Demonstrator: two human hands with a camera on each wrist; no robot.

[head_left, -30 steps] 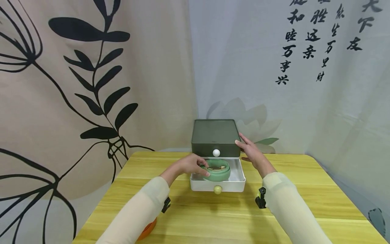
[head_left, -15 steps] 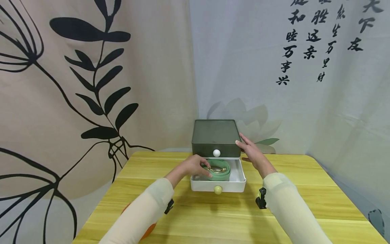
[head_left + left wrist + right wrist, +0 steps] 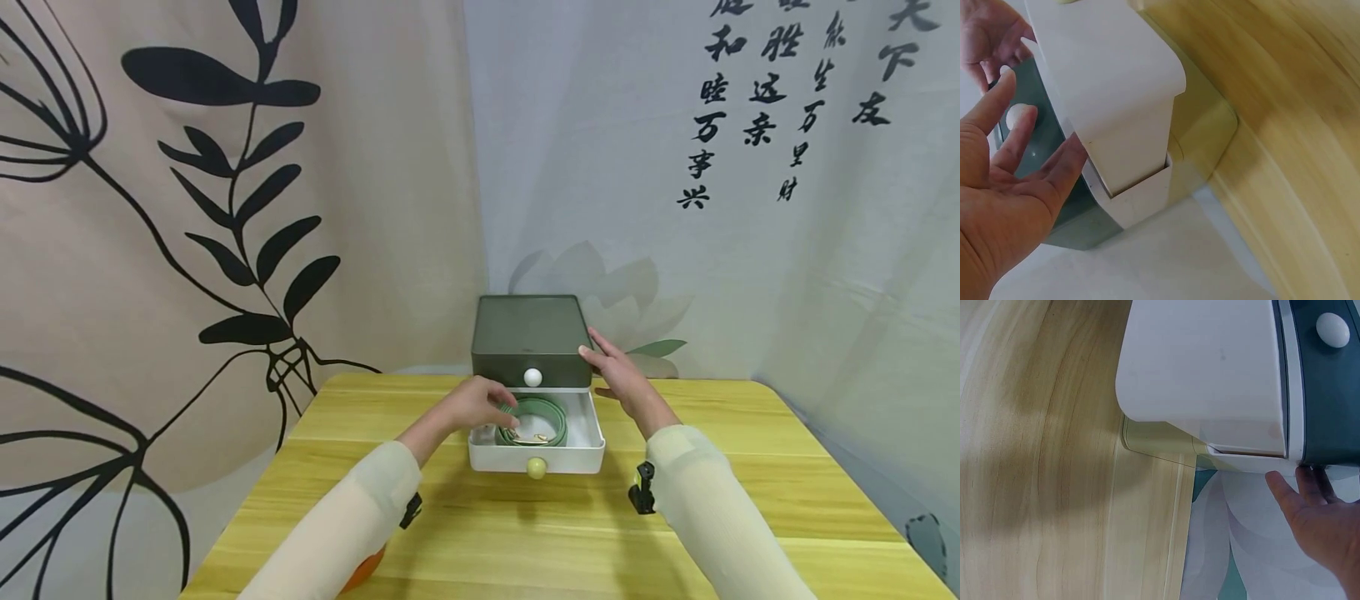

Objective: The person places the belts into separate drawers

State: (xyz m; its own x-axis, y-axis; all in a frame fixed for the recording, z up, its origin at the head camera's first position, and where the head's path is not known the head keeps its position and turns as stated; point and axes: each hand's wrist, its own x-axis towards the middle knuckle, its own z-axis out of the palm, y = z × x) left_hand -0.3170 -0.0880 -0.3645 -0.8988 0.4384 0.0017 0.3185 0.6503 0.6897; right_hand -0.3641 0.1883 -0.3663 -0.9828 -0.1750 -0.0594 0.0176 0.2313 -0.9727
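Note:
A coiled green belt [image 3: 553, 410] with gold-coloured metal parts lies in the pulled-out white lower drawer [image 3: 585, 454] of a small two-tier drawer box [image 3: 531, 323]. Over the drawer's left side is my left hand [image 3: 472, 404], its fingertips at the coil's left edge and its fingers loosely spread. In the left wrist view these fingers [image 3: 1022, 134] look apart from each other, and the belt is hidden behind the drawer. My right hand [image 3: 626, 379] rests its straight fingers against the box's right side, as the right wrist view shows with the fingers [image 3: 1285, 490] at the side wall.
The dark green upper drawer is closed and bears a white knob [image 3: 532, 377]. A yellow-green knob [image 3: 536, 467] sticks out from the lower drawer. The box stands at the rear of the wooden table [image 3: 517, 533], before a printed curtain. An orange object [image 3: 365, 571] is partly hidden under my left sleeve.
The belt coil has settled lower and flatter in the drawer, and its gold parts have shifted toward the front. My left fingers have loosened from it. My right hand has kept its place.

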